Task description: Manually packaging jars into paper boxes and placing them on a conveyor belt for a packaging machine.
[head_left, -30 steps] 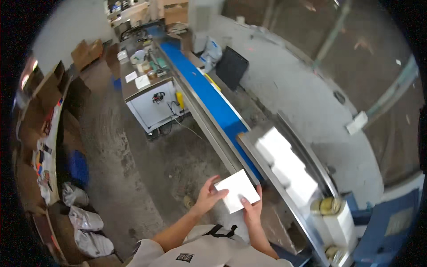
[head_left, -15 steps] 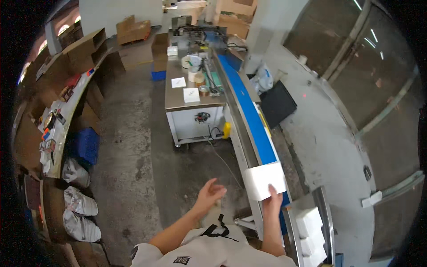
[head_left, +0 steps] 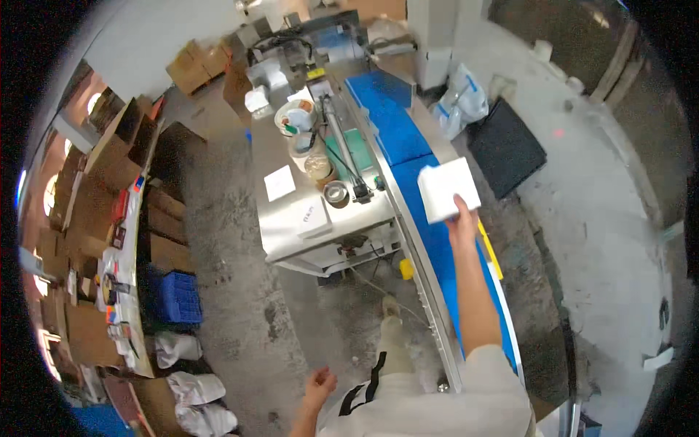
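Out in front, my right hand (head_left: 461,222) is closed on a white box (head_left: 449,191), thumb on its near face. The box is above the blue conveyor belt (head_left: 397,138), by its right edge; I cannot tell whether it touches the belt. Low in the picture, my left hand (head_left: 319,384) hangs beside my leg over the floor, fingers loosely curled and a little apart, holding nothing.
Left of the belt stands a metal worktable (head_left: 280,233) with flat white pieces, a tape roll (head_left: 336,193) and tubs. A black panel (head_left: 507,148) and a plastic bag (head_left: 463,102) lie right of the belt. Cartons, a blue crate (head_left: 180,297) and white sacks (head_left: 196,388) line the left.
I have come closer to the worktable. My right hand has carried the white box forward along the belt, arm now stretched out. My left hand has dropped lower beside my leg.
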Available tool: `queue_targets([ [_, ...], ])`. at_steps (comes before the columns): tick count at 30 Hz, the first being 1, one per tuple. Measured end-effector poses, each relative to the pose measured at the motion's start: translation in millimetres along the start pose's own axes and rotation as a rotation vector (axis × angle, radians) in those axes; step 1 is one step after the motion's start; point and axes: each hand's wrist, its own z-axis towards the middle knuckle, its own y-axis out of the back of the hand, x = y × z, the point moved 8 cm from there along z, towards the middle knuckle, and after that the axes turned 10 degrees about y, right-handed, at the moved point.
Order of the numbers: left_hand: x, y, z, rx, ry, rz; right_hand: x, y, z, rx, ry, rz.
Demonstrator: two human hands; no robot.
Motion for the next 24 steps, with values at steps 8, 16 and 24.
queue_targets([
  [8,-108.5,-20.7,43.5,-0.105,0.176,0.064,-174.2,-125.5,187.8,-0.021,-0.136,-0.009],
  [16,-147.1,-10.7,88.6,-0.015,0.224,0.094,-250.0,-136.6,249.9,-0.130,-0.232,-0.340],
  [24,-201.2,50.7,120.6,0.003,0.064,0.211,-184.6,-178.3,203.7,0.026,-0.072,-0.289],
])
